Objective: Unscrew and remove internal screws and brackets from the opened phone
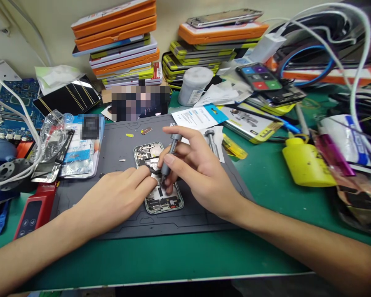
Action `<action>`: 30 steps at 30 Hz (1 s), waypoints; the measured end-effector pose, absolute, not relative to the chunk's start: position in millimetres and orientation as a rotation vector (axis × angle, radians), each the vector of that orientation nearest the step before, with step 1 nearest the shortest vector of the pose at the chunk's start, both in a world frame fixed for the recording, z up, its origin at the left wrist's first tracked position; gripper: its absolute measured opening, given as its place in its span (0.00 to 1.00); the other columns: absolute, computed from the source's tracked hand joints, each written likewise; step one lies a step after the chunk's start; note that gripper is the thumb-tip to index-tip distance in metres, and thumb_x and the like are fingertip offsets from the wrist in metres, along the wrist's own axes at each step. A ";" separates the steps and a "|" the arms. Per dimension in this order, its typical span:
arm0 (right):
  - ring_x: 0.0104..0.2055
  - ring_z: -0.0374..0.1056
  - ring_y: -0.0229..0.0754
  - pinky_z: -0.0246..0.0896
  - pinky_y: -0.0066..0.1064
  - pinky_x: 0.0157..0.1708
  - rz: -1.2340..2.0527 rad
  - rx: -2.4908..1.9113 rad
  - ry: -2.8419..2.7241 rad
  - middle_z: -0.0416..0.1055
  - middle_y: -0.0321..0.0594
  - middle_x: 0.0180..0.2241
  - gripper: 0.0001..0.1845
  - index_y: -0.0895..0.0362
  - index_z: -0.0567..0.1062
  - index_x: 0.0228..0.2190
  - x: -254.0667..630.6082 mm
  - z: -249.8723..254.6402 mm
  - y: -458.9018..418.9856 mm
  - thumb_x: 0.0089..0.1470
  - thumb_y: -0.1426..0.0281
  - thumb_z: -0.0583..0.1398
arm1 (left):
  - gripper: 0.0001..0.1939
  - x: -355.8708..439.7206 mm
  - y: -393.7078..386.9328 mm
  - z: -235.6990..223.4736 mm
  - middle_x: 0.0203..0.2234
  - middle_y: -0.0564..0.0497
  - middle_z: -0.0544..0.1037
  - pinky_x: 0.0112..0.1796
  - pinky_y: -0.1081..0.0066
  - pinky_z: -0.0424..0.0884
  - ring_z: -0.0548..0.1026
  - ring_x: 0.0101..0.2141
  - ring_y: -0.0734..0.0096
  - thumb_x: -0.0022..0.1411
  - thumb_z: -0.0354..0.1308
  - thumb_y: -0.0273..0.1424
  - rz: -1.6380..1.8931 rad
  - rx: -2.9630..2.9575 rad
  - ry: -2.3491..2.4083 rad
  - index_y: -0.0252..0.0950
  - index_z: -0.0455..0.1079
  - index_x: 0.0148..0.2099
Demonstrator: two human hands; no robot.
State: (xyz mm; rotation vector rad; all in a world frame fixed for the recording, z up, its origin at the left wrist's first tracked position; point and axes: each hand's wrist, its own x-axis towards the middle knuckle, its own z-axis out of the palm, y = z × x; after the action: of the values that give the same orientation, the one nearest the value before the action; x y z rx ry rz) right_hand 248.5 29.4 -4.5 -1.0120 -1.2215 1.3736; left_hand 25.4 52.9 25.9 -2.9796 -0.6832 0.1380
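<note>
An opened phone (165,203) lies on the grey work mat (117,144), its inner parts and boards exposed. Held in my right hand (204,175) is a dark grey precision screwdriver (173,147), tilted, with its tip down at the phone's middle. My right index finger reaches over the top of the handle, while thumb and other fingers wrap its shaft. My left hand (120,194) is closed, fingertips pressed together over the phone's left side; what they pinch, if anything, is hidden. Beyond the phone lie a small yellow piece (130,135) and a small copper-coloured part (147,130).
Another screwdriver (212,142) rests on white paper to the right. Further right stands a yellow bottle (307,165). Stacked orange cases (114,24) and a white tub (195,86) line the back. A red device (35,210) and bagged parts (51,140) sit left.
</note>
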 end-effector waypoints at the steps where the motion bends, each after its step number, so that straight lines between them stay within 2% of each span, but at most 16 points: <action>1: 0.25 0.74 0.39 0.77 0.36 0.23 1.370 -1.011 -1.219 0.72 0.33 0.38 0.24 0.40 0.63 0.61 248.1 -4.2 29.5 0.69 0.60 0.64 | 0.13 25.0 52.8 25.6 0.43 0.46 0.77 0.30 0.64 0.75 0.78 0.33 0.61 0.78 0.44 0.21 0.107 -2.977 -0.676 0.36 0.69 0.51; 6: 0.25 0.74 0.38 0.78 0.36 0.24 1.233 -1.015 -1.242 0.74 0.35 0.41 0.24 0.39 0.60 0.62 246.8 -4.0 25.5 0.71 0.59 0.62 | 0.15 23.0 50.9 27.4 0.39 0.48 0.78 0.29 0.66 0.73 0.78 0.32 0.64 0.75 0.43 0.18 -0.152 -2.968 -0.728 0.35 0.69 0.50; 10: 0.28 0.74 0.38 0.80 0.38 0.28 1.068 -0.946 -1.433 0.75 0.35 0.45 0.25 0.36 0.59 0.65 246.9 -10.5 17.3 0.74 0.62 0.61 | 0.09 23.2 50.1 30.1 0.41 0.48 0.81 0.29 0.68 0.70 0.79 0.33 0.67 0.77 0.47 0.22 -0.394 -2.811 -0.925 0.36 0.68 0.51; 15: 0.49 0.82 0.49 0.87 0.48 0.45 0.871 -0.859 -1.717 0.74 0.45 0.60 0.29 0.39 0.59 0.68 243.6 -22.4 15.1 0.74 0.69 0.60 | 0.07 24.7 49.3 26.6 0.34 0.51 0.82 0.25 0.67 0.64 0.79 0.28 0.66 0.78 0.47 0.25 -0.428 -2.675 -0.970 0.37 0.66 0.50; 17: 0.57 0.80 0.51 0.86 0.49 0.53 0.709 -0.787 -1.797 0.71 0.45 0.65 0.33 0.41 0.57 0.71 241.6 -25.5 17.7 0.73 0.74 0.60 | 0.07 24.9 48.2 24.2 0.29 0.53 0.81 0.23 0.68 0.62 0.78 0.25 0.66 0.79 0.47 0.26 -0.449 -2.663 -0.966 0.37 0.66 0.49; 20: 0.62 0.77 0.50 0.83 0.46 0.59 0.567 -0.712 -1.845 0.69 0.46 0.66 0.38 0.43 0.55 0.73 239.8 -28.1 21.5 0.72 0.78 0.60 | 0.07 25.1 46.6 22.3 0.23 0.56 0.78 0.20 0.67 0.55 0.76 0.19 0.67 0.78 0.47 0.26 -0.464 -2.634 -0.998 0.36 0.67 0.50; 25: 0.65 0.75 0.51 0.81 0.46 0.62 0.572 -0.753 -1.869 0.70 0.46 0.67 0.41 0.42 0.53 0.74 239.6 -28.7 23.1 0.70 0.80 0.61 | 0.09 26.0 46.2 23.0 0.19 0.57 0.75 0.19 0.68 0.52 0.74 0.16 0.67 0.79 0.46 0.27 -0.494 -2.592 -1.009 0.36 0.68 0.48; 30: 0.62 0.78 0.49 0.84 0.41 0.57 0.588 -0.754 -1.891 0.73 0.45 0.65 0.41 0.41 0.53 0.73 239.2 -27.7 23.0 0.70 0.80 0.61 | 0.14 26.4 47.6 25.3 0.19 0.56 0.76 0.20 0.69 0.55 0.74 0.16 0.68 0.80 0.43 0.27 -0.490 -2.623 -0.975 0.36 0.68 0.42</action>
State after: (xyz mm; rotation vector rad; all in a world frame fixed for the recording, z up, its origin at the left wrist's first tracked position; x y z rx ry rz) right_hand 239.2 23.0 -27.7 -0.7543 -1.8910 0.5882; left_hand 26.4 47.6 25.3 -2.6231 -0.9748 -0.4902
